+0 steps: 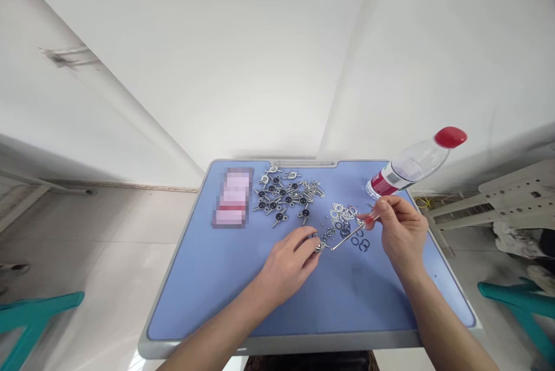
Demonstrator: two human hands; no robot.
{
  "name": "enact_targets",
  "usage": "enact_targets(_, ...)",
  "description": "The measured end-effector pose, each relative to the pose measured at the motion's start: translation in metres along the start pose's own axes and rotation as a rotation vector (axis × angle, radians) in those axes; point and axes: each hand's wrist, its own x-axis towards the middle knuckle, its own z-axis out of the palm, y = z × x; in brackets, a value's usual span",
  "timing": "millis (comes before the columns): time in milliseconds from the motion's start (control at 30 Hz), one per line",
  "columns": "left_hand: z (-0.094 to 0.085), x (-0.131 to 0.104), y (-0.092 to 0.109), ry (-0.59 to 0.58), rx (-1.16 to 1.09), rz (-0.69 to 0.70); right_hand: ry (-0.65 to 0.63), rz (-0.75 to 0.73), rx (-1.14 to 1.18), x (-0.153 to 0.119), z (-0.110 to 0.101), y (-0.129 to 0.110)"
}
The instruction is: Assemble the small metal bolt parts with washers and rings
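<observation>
We have a small, shiny, silver-coloured metal part [319, 247] pinched in the left hand [286, 264], thumb and fingers closed around it, low over the front half of the pale blue, grey-edged desk [217, 284]. Our right hand [403, 238] closes in a narrow fingertip grip on the red and clear handle of a slim, screwdriver-like tool with a straight, bright metal shaft [349, 236]. The shaft slants down toward the left, its tip just beside the part; whether the two touch we cannot tell.

To do this well, we should probably brace the left fingers against the desk, so that the part cannot roll or twist under the tip. A light grip on the tool suits such fine work better than a hard one, and we would do well to steer from the fingers and leave the wrist quiet. Our left fingers hide much of the part, so opening the view a little may help us judge contact.

Loose tiny shiny metal pieces [330, 234] lie just behind the tip, near thin black rings [355, 241] and flat silver-coloured metal plates [337, 208]. A slip could scatter them, so short, controlled strokes seem wisest, with the right forearm kept low and steady.
</observation>
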Motion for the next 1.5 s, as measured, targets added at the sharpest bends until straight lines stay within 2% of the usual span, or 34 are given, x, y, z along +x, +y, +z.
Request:
enact_targets(167,-0.001,-0.0004,0.0018,-0.029,-0.159,-0.104,0.011,-0.006,0.038,-0.0003,0.0019,0.0018)
enact_targets(267,-0.0008,-0.0012,0.0014,-0.036,-0.225,-0.107,0.016,-0.01,0.053,-0.0003,0.0022,0.0016)
enact_targets(433,-0.0004,-0.0014,0.001,-0.023,-0.188,-0.053,0.007,-0.011,0.07,0.0,0.0013,0.0009)
enact_targets(800,-0.0031,0.0009,0.0003,-0.054,-0.185,-0.083,-0.006,-0.013,0.056,0.0007,0.0009,-0.0011)
enact_targets(1067,0.0006,0.0046,0.0018,-0.009,-0.473,-0.264,-0.003,-0.028,0.053,0.0017,0.0017,-0.0021)
enact_targets(1267,0.0008,0.0071,0.0021,-0.011,-0.533,-0.286,0.015,-0.063,0.076,0.004,-0.0001,-0.0033)
enact_targets(1500,0.0055,0.0031,-0.0029,-0.146,-0.429,-0.282,0.03,-0.054,0.075,0.0062,-0.0027,-0.0068)
